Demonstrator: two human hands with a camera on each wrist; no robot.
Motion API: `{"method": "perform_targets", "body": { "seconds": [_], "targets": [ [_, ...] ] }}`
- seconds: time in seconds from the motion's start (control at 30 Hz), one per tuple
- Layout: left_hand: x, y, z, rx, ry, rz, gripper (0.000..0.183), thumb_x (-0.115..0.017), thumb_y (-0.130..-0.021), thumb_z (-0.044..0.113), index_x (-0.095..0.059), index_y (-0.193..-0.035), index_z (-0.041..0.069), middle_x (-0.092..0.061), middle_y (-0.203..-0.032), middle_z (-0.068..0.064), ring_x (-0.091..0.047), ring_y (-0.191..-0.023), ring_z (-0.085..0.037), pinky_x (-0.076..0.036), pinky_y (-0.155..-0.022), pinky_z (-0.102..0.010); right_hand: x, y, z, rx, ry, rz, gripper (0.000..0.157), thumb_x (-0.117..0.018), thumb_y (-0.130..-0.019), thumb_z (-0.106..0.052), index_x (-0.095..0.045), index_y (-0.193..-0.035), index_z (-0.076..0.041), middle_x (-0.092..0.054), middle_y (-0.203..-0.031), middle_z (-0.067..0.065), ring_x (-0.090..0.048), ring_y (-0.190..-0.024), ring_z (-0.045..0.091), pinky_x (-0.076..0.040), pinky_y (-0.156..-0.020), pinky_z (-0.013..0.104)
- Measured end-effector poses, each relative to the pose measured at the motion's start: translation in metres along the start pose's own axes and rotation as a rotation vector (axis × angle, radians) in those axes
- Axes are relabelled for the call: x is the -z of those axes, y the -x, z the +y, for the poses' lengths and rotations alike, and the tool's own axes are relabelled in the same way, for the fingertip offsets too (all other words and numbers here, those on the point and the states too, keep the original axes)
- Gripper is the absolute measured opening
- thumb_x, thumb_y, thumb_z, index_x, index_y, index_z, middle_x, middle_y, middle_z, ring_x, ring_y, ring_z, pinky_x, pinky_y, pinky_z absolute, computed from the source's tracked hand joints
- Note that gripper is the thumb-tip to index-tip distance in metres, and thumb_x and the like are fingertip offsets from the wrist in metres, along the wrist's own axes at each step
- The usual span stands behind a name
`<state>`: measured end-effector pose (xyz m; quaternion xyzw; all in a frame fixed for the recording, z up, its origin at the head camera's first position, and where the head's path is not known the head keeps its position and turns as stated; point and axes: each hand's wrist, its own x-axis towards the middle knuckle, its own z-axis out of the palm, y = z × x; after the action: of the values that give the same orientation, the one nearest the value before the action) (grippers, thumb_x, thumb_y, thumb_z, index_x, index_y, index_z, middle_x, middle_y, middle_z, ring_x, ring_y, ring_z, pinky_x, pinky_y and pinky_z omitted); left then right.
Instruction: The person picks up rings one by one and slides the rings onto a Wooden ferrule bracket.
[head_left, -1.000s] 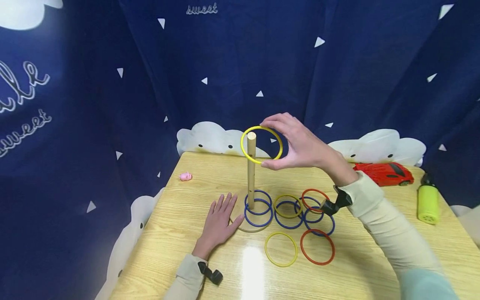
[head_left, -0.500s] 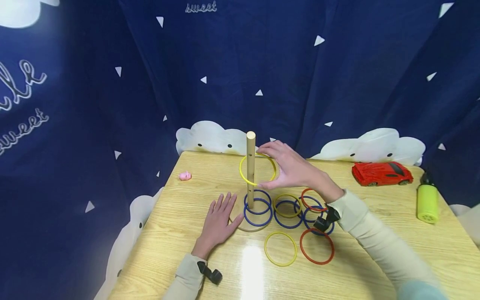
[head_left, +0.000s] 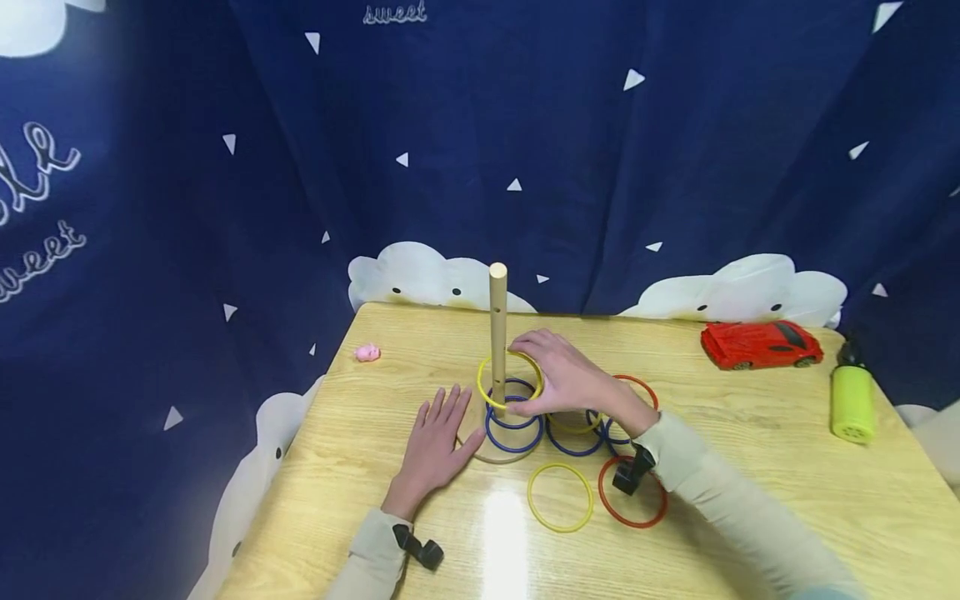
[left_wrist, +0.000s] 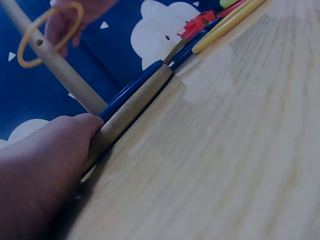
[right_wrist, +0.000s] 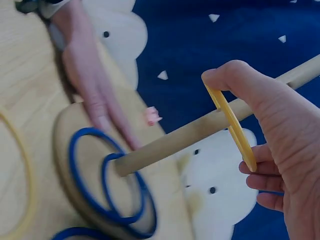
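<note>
A yellow ring (head_left: 481,382) encircles the upright wooden post (head_left: 498,325), raised above its base, and my right hand (head_left: 564,372) pinches it between thumb and fingers. In the right wrist view the post passes through this yellow ring (right_wrist: 235,125). Two blue rings (head_left: 514,451) lie around the post's foot on the round wooden base (head_left: 487,458). My left hand (head_left: 437,450) rests with spread, straight fingers at the base's left side, its thumb touching the rim. The left wrist view shows that thumb (left_wrist: 80,127) against the edge of the base.
Right of the base lie overlapping blue, yellow and red rings, partly hidden by my right arm. Nearer are a yellow ring (head_left: 531,500) and a red ring (head_left: 637,525). A red toy car (head_left: 761,345), a yellow-green bottle (head_left: 852,404) and a small pink toy (head_left: 367,352) stand farther out.
My right hand has moved down with the yellow ring, from the post's top to its lower half. The left hand has stayed in place.
</note>
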<state>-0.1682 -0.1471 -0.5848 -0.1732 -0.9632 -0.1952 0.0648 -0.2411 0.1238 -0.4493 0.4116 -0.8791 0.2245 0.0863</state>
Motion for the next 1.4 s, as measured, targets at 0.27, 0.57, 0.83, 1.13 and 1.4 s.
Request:
{"method": "perform_targets", "body": {
  "seconds": [0.27,0.57,0.83,1.13,1.4],
  "targets": [
    [0.000,0.001,-0.002,0.000,-0.003,-0.004,0.078,-0.039,-0.105,0.064,-0.026,-0.168,0.019,-0.028,-0.172,-0.007,-0.018,-0.160,-0.034,-0.014,-0.128,-0.057,-0.039,0.007,0.012,-0.034,0.009,-0.042,0.093,-0.081,-0.068,-0.071,-0.066,-0.133,-0.006,-0.065,-0.132,0.008,-0.056,-0.123,0.024,-0.048,-0.103,0.047],
    [0.002,-0.001,-0.002,0.005,-0.013,-0.023,0.078,-0.037,-0.106,0.065,-0.023,-0.168,0.020,-0.025,-0.173,-0.006,-0.015,-0.161,-0.032,-0.012,-0.129,-0.056,-0.063,0.012,0.024,-0.068,0.009,-0.089,0.093,-0.082,-0.069,-0.068,-0.066,-0.133,-0.003,-0.064,-0.132,0.011,-0.055,-0.123,0.028,-0.047,-0.105,0.049],
    [0.005,-0.003,0.000,-0.008,0.000,-0.006,0.077,-0.041,-0.106,0.062,-0.026,-0.168,0.018,-0.027,-0.172,-0.007,-0.017,-0.160,-0.034,-0.014,-0.128,-0.057,-0.073,0.012,0.033,-0.098,0.028,-0.083,0.095,-0.080,-0.069,-0.071,-0.065,-0.135,-0.005,-0.063,-0.133,0.011,-0.052,-0.126,0.028,-0.045,-0.107,0.050],
    [0.004,-0.002,-0.001,0.003,-0.003,-0.005,0.078,-0.040,-0.106,0.063,-0.026,-0.168,0.019,-0.027,-0.172,-0.007,-0.017,-0.160,-0.034,-0.013,-0.128,-0.056,-0.078,0.017,0.037,-0.124,-0.010,-0.076,0.104,-0.079,-0.072,-0.070,-0.056,-0.145,-0.001,-0.058,-0.142,0.013,-0.048,-0.134,0.031,-0.041,-0.113,0.051],
    [0.002,0.000,-0.001,-0.008,0.005,0.016,0.077,-0.044,-0.105,0.061,-0.031,-0.166,0.017,-0.031,-0.170,-0.009,-0.021,-0.159,-0.035,-0.017,-0.127,-0.059,-0.070,0.043,0.038,-0.208,-0.078,-0.011,0.107,-0.081,-0.075,-0.069,-0.049,-0.152,-0.001,-0.053,-0.149,0.015,-0.044,-0.140,0.035,-0.037,-0.116,0.057]
  ]
}}
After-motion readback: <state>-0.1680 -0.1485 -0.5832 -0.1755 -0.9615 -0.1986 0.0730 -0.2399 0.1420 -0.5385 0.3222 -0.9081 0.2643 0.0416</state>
